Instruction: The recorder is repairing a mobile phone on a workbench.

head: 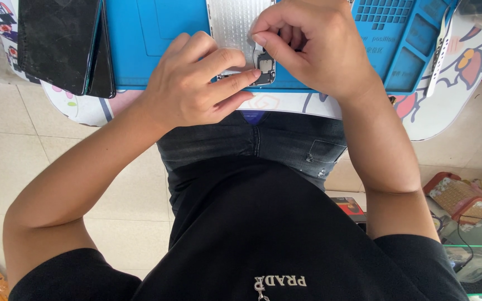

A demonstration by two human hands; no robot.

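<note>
Steadying the opened phone (240, 33) on the blue mat (157, 44), left hand (196, 83) presses flat; right hand (313, 47) pinches closed over its small part (265, 66), contents unclear.

The scene is lit evenly by soft, diffuse daylight; no single source can be identified. Colours are rendered brightly, notably on the blue mat (157, 44) at the top of the frame. Only faint, soft-edged shadows are cast beneath the left hand (196, 83) and the right hand (313, 47). A dull reflection is seen on the dark screens (57, 42) at upper left, and mild glare on the perforated metal plate (232, 22) at top centre. Focus is held sharply across the centre. Slight wide-angle stretching is noted toward the corners, where the pale floor tiles (6, 161) at left appear somewhat washed out. The black shirt (263, 234) is shown with little detail.
</note>
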